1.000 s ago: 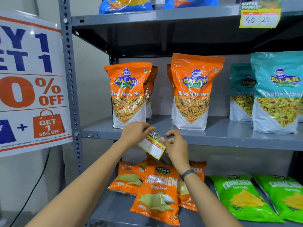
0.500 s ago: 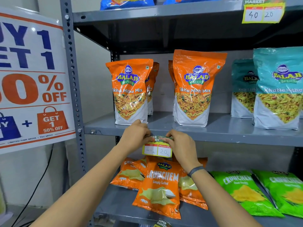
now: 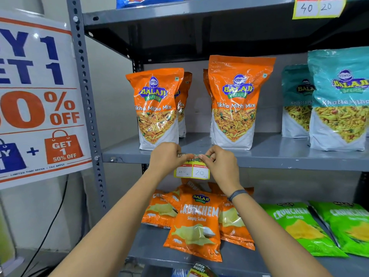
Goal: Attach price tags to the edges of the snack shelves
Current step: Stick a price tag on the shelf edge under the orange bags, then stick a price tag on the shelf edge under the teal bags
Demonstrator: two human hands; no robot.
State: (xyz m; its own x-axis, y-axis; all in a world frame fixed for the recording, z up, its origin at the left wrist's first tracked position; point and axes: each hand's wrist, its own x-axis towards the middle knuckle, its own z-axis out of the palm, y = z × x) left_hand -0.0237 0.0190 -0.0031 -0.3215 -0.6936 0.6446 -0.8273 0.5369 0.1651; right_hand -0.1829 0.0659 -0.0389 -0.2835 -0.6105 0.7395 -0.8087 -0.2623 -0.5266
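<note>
A yellow price tag with white boxes reading 40 and 20 hangs level against the front edge of the grey middle shelf. My left hand pinches its top left corner and my right hand pinches its top right corner, both pressed to the shelf edge. The tag's green top strip is partly hidden by my fingers. Another tag is stuck on the upper shelf edge at the top right. A third tag shows at the bottom edge of the view.
Orange Tikha Mitha Mix bags and teal Khatta Mitha bags stand on the middle shelf. Orange Crunchem packs and green ones lie on the lower shelf. A discount poster hangs left of the perforated upright.
The tag went from tilted in front of the shelf to level against the shelf edge. Both hands rose slightly and now press its top corners onto the edge.
</note>
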